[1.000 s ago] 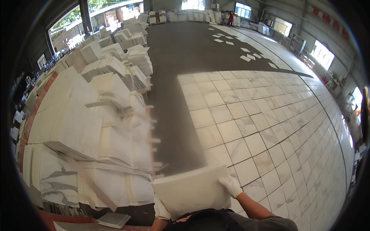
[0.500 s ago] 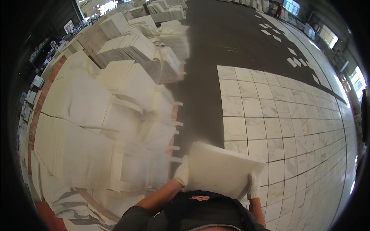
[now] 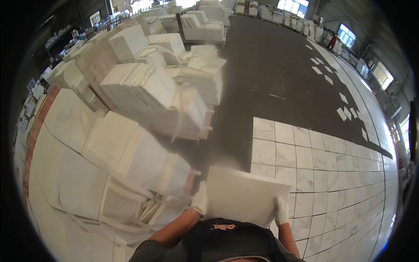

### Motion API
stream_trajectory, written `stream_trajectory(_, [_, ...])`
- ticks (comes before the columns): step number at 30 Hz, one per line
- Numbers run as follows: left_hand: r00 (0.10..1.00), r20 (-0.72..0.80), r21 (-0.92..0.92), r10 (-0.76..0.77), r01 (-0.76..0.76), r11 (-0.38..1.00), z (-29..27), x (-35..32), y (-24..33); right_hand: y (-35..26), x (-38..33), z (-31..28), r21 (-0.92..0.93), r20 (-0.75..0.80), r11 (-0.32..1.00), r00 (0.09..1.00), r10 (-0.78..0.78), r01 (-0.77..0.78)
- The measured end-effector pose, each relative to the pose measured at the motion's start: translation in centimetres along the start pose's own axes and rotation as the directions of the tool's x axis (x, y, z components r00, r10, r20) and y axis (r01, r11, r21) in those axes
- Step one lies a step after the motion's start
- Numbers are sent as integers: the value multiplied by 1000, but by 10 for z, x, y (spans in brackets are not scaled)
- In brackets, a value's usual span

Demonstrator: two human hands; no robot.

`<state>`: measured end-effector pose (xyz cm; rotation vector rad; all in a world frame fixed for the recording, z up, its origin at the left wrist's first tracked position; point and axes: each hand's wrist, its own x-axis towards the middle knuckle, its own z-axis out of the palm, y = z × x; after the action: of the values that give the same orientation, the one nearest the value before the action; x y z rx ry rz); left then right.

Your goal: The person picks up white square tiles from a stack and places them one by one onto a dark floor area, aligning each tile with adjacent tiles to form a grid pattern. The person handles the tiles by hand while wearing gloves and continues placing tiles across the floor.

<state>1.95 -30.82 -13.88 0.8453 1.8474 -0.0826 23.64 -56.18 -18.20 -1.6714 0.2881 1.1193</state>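
Note:
Between my gloved hands is a white stone tile [image 3: 244, 196], square and tilted, held in front of my body. My left hand [image 3: 199, 200], in a white glove, grips the tile's left edge. On the opposite edge, my right hand [image 3: 281, 210] is closed with its fingers wrapped round the side. Below and beyond the tile on the right lie rows of grey-veined white floor tiles [image 3: 304, 157]. To my left stand stacks of white slabs [image 3: 144, 148], close to the left forearm.
Further stacks of tiles [image 3: 139, 85] rest on pallets [image 3: 205, 129] at the left. A dark floor strip [image 3: 257, 65] runs away between the stacks and the laid tiles. Several small white pieces [image 3: 343, 114] are scattered at the far right. A distant person [image 3: 333, 42] stands near the windows.
My view has shifted, showing more of the far hall, and the stacks and floor tiles sit lower in the picture. Both hands still hold the tile, which stays before my body.

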Motion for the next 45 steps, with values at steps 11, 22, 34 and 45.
stream_trajectory(11, [948, 312, -13, 54, -53, 999, 179, 234, 281, -131, 286, 77, 97, -179, 986, 977, -120, 139])
stream_trajectory(22, [928, 372, -383, 40, 114, 917, 326, 417, 468, -289, 617, 108, -294, 18, 952, 996, -83, 85])
stream_trajectory(34, [901, 433, 132, 4, -68, 989, 552, 649, 751, -382, 882, 159, 14, -346, 988, 927, -142, 156])
stream_trajectory(45, [894, 446, 94, 40, -91, 991, 809, 729, 951, -494, 1187, 92, 104, -309, 992, 950, -38, 74])
